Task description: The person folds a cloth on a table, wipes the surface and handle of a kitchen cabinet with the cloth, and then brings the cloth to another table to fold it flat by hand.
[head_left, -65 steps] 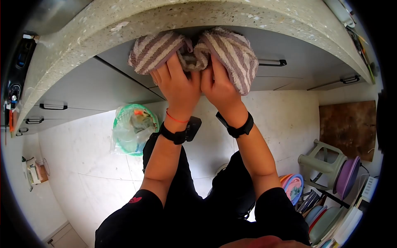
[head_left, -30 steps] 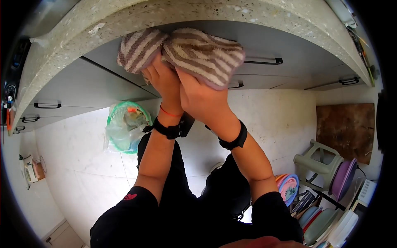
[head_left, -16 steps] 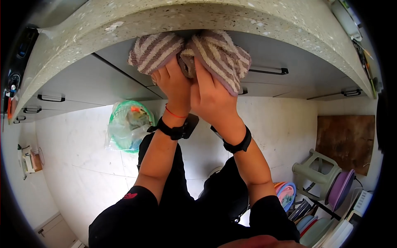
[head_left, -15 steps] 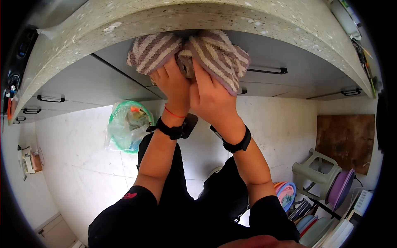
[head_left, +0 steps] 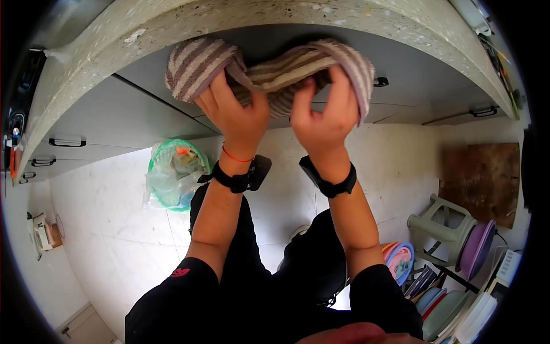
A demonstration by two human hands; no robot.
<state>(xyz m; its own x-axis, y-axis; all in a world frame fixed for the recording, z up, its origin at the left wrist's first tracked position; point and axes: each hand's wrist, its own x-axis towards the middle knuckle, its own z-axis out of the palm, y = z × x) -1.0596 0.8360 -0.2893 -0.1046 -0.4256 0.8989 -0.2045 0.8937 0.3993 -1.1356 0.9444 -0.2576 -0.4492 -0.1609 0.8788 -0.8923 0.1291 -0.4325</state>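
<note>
The left hand (head_left: pixel 235 116) and right hand (head_left: pixel 327 119) have hold of a striped terry cloth (head_left: pixel 281 72), half-curled fingers tucked into its ends, thumbs spread from them, its middle slung between. Just beyond the fingers runs the speckled worktop (head_left: pixel 246 14); well apart, down to their left, sits a green-rimmed wastebasket (head_left: pixel 179 142).

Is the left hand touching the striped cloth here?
Touching. The head view shows the left hand with its fingers tucked under the edge of the striped cloth, which covers their tips.
</note>
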